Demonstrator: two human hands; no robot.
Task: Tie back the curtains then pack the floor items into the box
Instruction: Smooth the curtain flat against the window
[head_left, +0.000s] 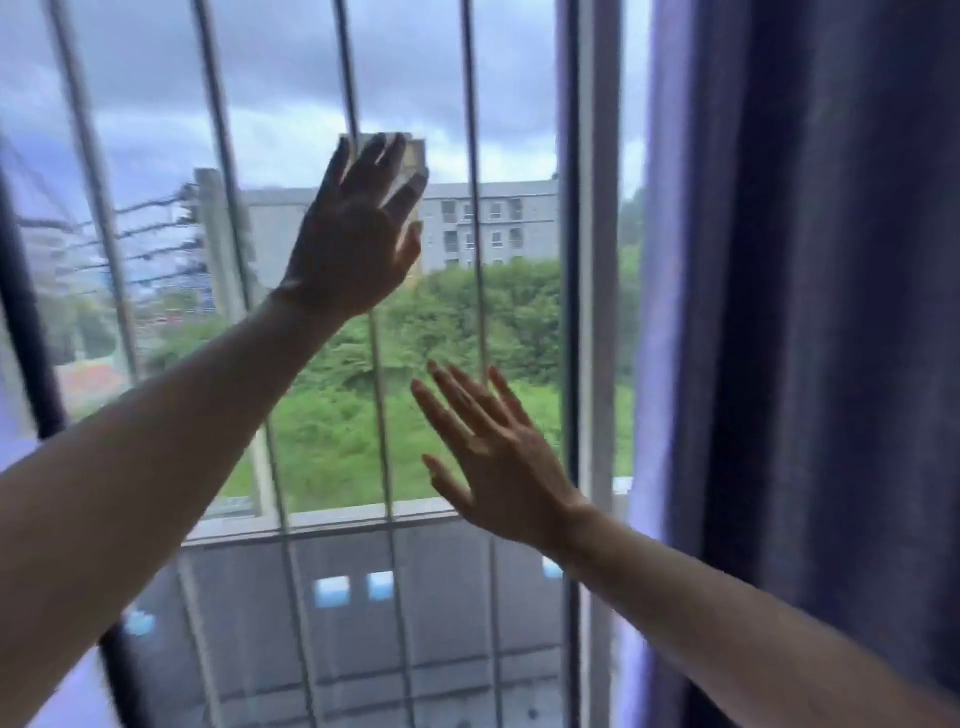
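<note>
Two bare forearms enter from the bottom corners, both raised in front of the window. Left hand (358, 234) is higher, near frame centre, back of hand to camera, fingers spread & pointing up; holds nothing. Backlit, so it reads dark. Can't tell whether the fingertips touch the glass. Right hand (498, 457) is lower & to the right, also back to camera, fingers splayed & angled up-left, empty. Hands are apart, neither on any fabric.

Curtain (800, 338) hangs at the right side of the frame, just right of the right forearm. Dark blue-purple cloth, heavy-looking, falling in deep vertical folds; inner edge catches daylight & looks paler lilac. It runs top to bottom of view, hanging loose, no tie visible on it. Right arm's elbow end overlaps its lower part; contact unclear. A pale lilac strip (10, 415) shows at the far left edge, blurred; prob. a second curtain, can't confirm.

Behind the hands: window frame (597, 312) w/ a white upright, then slim vertical bars (475, 156) outside the glass. Below, a grey concrete ledge (363, 519).

Further out: green scrub & trees, a grey multi-storey building (493, 223), overcast sky. Whole view slightly motion-blurred.
</note>
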